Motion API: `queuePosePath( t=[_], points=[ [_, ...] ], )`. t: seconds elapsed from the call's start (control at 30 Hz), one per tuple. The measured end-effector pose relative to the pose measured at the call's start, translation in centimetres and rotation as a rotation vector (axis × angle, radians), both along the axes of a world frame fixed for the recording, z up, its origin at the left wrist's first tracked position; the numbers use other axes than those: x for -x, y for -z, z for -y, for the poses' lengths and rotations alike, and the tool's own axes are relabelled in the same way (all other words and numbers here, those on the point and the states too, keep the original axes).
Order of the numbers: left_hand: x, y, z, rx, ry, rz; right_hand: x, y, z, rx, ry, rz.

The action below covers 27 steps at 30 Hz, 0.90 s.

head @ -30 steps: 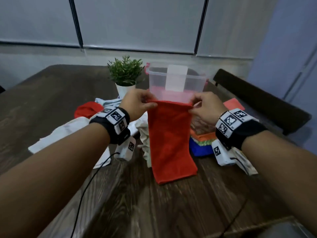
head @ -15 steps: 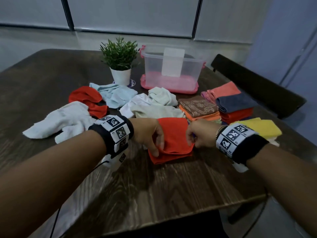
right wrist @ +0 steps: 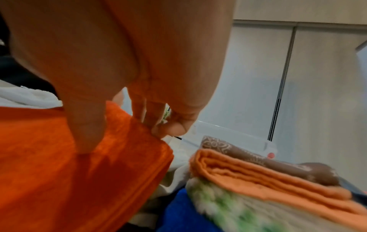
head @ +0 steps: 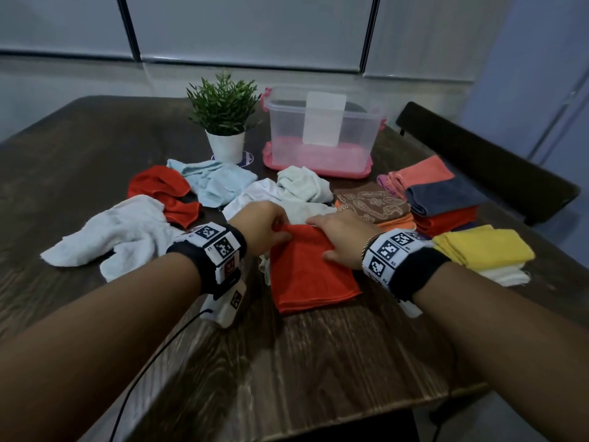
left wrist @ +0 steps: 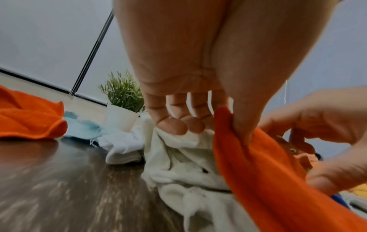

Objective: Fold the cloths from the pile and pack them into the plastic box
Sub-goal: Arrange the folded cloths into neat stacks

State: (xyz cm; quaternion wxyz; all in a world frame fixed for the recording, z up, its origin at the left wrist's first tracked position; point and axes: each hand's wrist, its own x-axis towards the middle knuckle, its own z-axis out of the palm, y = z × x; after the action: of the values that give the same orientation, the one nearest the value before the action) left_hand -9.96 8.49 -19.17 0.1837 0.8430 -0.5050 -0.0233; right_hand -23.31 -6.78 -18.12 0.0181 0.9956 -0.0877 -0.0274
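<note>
The red cloth (head: 310, 269) lies folded flat on the surface (head: 302, 362), on the near side of the plastic box (head: 322, 132), with the crumpled white cloth (head: 296, 194) and the rest of the unfolded pile between the two. Its long axis runs roughly from its near edge away toward the box, tilted a little to the left. Both hands sit at its far end: the left hand (head: 259, 226) pinches the far left corner, thumb against fingers, as the left wrist view shows the red edge caught under the thumb; the right hand (head: 339, 239) rests on the far right part of the cloth with fingers spread fairly flat and thumb down on the top layer, pressing and not clamping. So the grip is at the far edge, and the body of the cloth lies from there back toward the person. A further fold would probably bring that far edge toward the near one, or the left side across. Open room lies on the near side of the cloth, where the surface is bare up to its front edge. To the right of the cloth, just beside it, stand the folded stacks: the brown patterned cloth (head: 373, 202) on orange ones, and the yellow cloth (head: 484, 247) nearer the right edge of the surface. The box stands open beyond the pile, beside the potted plant (head: 224, 116).
</note>
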Motion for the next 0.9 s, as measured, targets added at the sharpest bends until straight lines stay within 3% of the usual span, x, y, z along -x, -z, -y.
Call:
queuePosePath(
  t=[0.13,0.3,0.4,0.63,0.73,0.83,0.9],
  points=[
    [0.2,-1.0,-0.8,0.148,0.023,0.003,0.4,-0.4,0.4,0.084,-0.035,0.124],
    [1.1,-1.7,-1.7,-0.104,0.192,-0.110,2.0,-0.2,0.4,-0.080,-0.079,0.004],
    [1.9,-1.4,-2.0,-0.243,0.253,-0.088,2.7,0.2,0.0,-0.142,-0.115,-0.086],
    [2.5,-0.8,-2.7,-0.320,0.374,-0.216,4.1,-0.2,0.0,-0.179,-0.171,-0.234],
    [2.5,0.0,-2.8,-0.321,0.363,-0.339,4.3,0.2,0.2,-0.284,-0.138,-0.284],
    [2.6,0.8,-2.4,-0.251,0.357,-0.237,3.9,0.7,0.4,-0.257,-0.124,-0.192],
    [3.0,1.2,-2.0,-0.312,0.322,-0.168,3.6,1.4,0.3,-0.203,-0.094,-0.190]
  ],
)
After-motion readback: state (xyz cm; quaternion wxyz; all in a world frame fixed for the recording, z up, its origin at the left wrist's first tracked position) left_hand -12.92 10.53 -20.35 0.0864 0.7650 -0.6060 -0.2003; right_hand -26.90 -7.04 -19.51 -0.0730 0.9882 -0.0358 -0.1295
